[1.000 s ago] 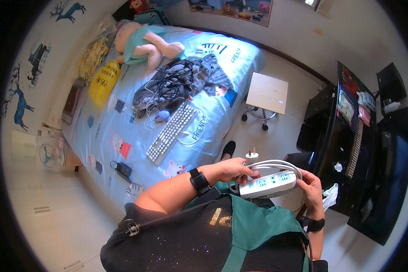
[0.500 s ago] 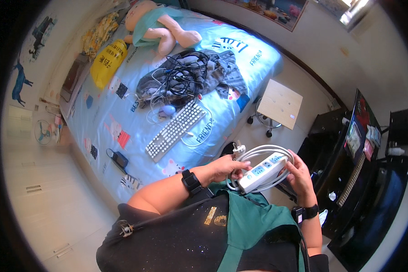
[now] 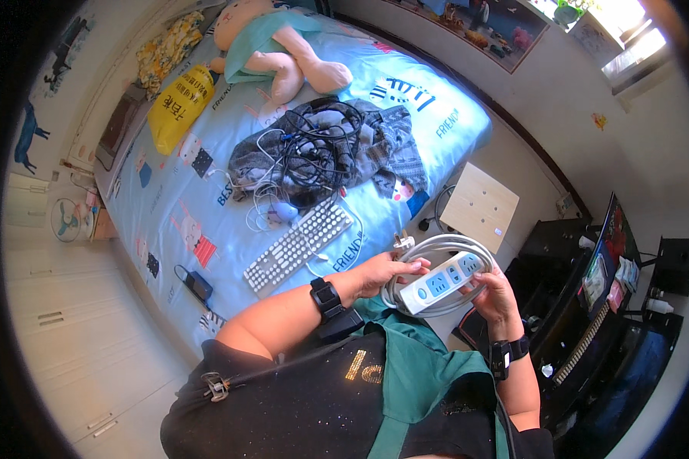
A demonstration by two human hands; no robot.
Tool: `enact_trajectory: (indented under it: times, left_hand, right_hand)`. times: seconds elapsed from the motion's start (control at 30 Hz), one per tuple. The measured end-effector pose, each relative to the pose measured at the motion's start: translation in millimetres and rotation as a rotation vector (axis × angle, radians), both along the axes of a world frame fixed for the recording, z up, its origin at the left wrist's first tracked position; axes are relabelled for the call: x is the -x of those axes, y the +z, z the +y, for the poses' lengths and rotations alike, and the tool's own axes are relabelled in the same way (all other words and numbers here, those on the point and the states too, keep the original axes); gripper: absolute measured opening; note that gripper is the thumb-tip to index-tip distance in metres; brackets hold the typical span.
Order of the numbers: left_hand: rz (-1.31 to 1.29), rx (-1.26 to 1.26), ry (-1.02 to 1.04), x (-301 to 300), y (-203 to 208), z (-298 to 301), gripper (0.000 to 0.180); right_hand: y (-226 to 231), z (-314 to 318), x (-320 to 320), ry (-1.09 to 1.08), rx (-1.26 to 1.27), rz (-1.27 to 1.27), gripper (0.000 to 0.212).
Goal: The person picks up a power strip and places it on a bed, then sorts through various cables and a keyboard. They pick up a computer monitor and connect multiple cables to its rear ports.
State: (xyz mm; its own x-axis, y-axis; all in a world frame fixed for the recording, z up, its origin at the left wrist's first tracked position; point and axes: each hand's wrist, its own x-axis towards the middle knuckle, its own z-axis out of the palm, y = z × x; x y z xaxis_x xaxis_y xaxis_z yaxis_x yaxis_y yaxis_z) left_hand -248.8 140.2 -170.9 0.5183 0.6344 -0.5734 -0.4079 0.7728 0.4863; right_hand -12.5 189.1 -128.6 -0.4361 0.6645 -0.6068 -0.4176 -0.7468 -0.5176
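Observation:
In front of my body I hold a white power strip [image 3: 441, 285] with light-blue socket panels facing up. Its grey cord [image 3: 467, 243] is coiled in loops around it, and the plug [image 3: 403, 242] sticks out at the upper left of the loops. My left hand [image 3: 386, 274] is closed on the coiled cord beside the strip's near end, thumb stretched along it. My right hand [image 3: 497, 297] grips the far end of the strip together with the loops, fingertips on its edge.
A bed [image 3: 283, 256] carries a white keyboard [image 3: 298, 246], a tangle of black cables [image 3: 318, 157] on grey cloth, a black adapter [image 3: 197, 285], a yellow bag [image 3: 177, 113] and a plush toy [image 3: 283, 61]. A wooden-topped stool [image 3: 481, 205] stands beyond my hands; a black desk [image 3: 543, 260] is at right.
The power strip has turned so its sockets face up more fully. My right hand has shifted slightly lower on the coil. The whole view has moved a little.

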Motion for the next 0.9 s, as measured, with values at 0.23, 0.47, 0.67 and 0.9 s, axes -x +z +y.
enact_trajectory:
  times: [0.23,0.47,0.67,0.9]
  left_hand:
    - [-0.375,0.063,-0.16,14.6,-10.7,29.5,0.058]
    - [-0.408,0.164,0.002,13.6,-64.8,62.2,0.053]
    - [-0.228,0.155,0.374,38.6,-144.2,145.5,0.036]
    - [-0.133,0.14,0.59,69.7,-238.8,263.0,0.028]
  right_hand:
    - [-6.9,34.5,23.2,-0.055,0.04,-0.033,0.032]
    - [-39.0,76.5,37.9,-0.103,0.013,-0.076,0.031]
    - [-58.8,68.9,6.8,-0.127,0.017,-0.339,0.051]
    - [-76.5,13.1,-46.8,-0.236,0.231,-0.412,0.044]
